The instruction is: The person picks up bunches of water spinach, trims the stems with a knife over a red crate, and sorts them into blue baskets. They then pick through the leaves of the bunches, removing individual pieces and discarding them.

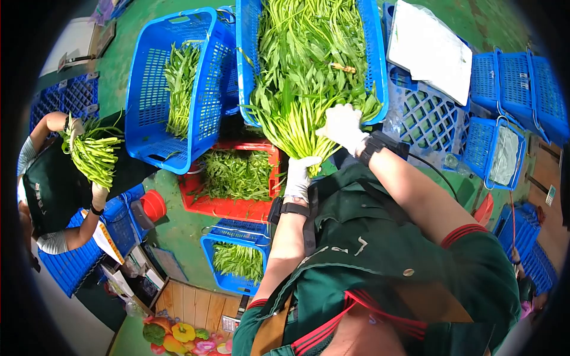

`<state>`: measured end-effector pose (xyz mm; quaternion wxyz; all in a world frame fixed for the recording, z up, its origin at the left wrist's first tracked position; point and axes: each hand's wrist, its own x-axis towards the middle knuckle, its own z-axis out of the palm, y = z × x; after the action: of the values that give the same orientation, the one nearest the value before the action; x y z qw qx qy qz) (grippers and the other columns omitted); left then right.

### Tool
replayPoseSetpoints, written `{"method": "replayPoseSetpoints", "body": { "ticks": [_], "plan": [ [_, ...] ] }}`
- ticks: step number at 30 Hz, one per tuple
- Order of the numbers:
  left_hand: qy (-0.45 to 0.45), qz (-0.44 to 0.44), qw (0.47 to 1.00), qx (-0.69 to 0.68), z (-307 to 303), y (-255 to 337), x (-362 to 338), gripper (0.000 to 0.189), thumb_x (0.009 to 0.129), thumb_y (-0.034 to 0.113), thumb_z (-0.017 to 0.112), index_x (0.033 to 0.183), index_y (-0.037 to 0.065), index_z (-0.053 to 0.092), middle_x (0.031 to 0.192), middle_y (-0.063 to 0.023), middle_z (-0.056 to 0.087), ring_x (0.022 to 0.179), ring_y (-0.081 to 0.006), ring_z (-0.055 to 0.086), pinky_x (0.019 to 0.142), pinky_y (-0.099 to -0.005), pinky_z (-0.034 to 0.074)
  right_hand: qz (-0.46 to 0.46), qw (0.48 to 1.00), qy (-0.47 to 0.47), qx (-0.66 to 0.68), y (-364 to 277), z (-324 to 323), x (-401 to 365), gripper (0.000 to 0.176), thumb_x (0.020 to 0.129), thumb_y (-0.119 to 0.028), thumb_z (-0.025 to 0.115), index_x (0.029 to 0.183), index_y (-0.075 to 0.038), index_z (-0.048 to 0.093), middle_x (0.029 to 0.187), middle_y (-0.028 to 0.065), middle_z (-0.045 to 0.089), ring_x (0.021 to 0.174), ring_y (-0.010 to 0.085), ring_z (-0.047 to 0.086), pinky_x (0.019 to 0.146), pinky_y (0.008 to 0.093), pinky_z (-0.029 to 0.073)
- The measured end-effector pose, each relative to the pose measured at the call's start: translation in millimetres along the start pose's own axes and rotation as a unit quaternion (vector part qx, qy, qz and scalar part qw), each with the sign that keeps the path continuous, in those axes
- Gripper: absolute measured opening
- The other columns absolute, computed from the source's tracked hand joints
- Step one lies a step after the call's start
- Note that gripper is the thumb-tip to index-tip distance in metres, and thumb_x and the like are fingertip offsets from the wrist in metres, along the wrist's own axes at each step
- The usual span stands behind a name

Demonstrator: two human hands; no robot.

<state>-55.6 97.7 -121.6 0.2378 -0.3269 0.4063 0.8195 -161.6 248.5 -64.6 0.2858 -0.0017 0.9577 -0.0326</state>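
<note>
A bunch of water spinach (295, 127), with long pale-green stems and narrow leaves, fans out in front of me over the near end of a tall blue crate (382, 77). My left hand (304, 171), in a white glove, is closed around the stem ends. On the bunch's right side, my gloved right hand (344, 126) touches the stems with its fingers curled; what lies inside them is hidden. More loose greens (314, 35) fill the blue crate beyond the bunch.
At the left, a co-worker (53, 184) holds another bunch (95, 154). A tilted blue crate (199, 89), a red crate (228, 209) and a lower blue crate (261, 288) contain greens. A white board (430, 50) lies at the right, near stacked blue baskets (516, 83).
</note>
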Motion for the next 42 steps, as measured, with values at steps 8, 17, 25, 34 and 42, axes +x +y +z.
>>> {"method": "replayPoseSetpoints", "body": {
  "ticks": [8,17,25,34,42],
  "plan": [
    [0.012,-0.03,0.999,0.011,1,3,2,0.045,0.065,-0.006,0.069,0.108,-0.003,0.06,0.087,-0.0092,0.067,0.064,-0.0186,0.064,0.048,-0.0273,0.053,-0.145,0.973,0.165,-0.077,-13,19,-12,0.012,0.074,-0.022,0.062,0.081,-0.016,0.069,0.088,0.0044,0.056,0.094,0.023,0.052,0.087,0.0425,0.035],
    [0.015,-0.008,0.999,0.039,2,3,3,0.039,0.066,-0.004,0.067,0.104,-0.003,0.06,0.084,-0.01,0.066,0.061,-0.0185,0.063,0.047,-0.0282,0.052,-0.185,0.978,0.057,-0.071,-11,14,4,0.012,0.076,-0.02,0.062,0.08,-0.013,0.07,0.081,0.0032,0.064,0.08,0.02,0.059,0.07,0.0382,0.037],
    [-0.079,0.015,0.996,-0.024,-11,0,12,0.031,0.077,0.006,0.06,0.107,-0.001,0.058,0.087,-0.009,0.065,0.066,-0.0191,0.064,0.057,-0.0289,0.054,-0.242,0.954,0.126,0.121,-19,36,-28,0.018,0.069,-0.032,0.064,0.072,-0.014,0.067,0.072,0.0061,0.061,0.074,0.0262,0.061,0.067,0.0422,0.042],
    [-0.089,0.023,0.974,-0.205,-4,-8,13,0.044,0.08,0.025,0.068,0.116,0.002,0.056,0.098,-0.0076,0.064,0.079,-0.0184,0.062,0.069,-0.0276,0.052,-0.348,0.883,0.099,0.3,-97,-5,-58,0.041,0.073,-0.042,0.068,0.096,-0.008,0.066,0.099,0.0142,0.063,0.087,0.0278,0.063,0.068,0.0423,0.051],
    [0.0,-0.028,0.999,-0.018,3,7,8,0.038,0.067,-0.003,0.068,0.105,-0.002,0.061,0.082,-0.0095,0.067,0.058,-0.0179,0.062,0.046,-0.0271,0.052,-0.084,0.932,0.237,0.26,-1,19,1,0.027,0.083,-0.034,0.063,0.09,-0.008,0.061,0.082,0.0096,0.063,0.075,0.0282,0.064,0.066,0.0398,0.051]
  ]
}}
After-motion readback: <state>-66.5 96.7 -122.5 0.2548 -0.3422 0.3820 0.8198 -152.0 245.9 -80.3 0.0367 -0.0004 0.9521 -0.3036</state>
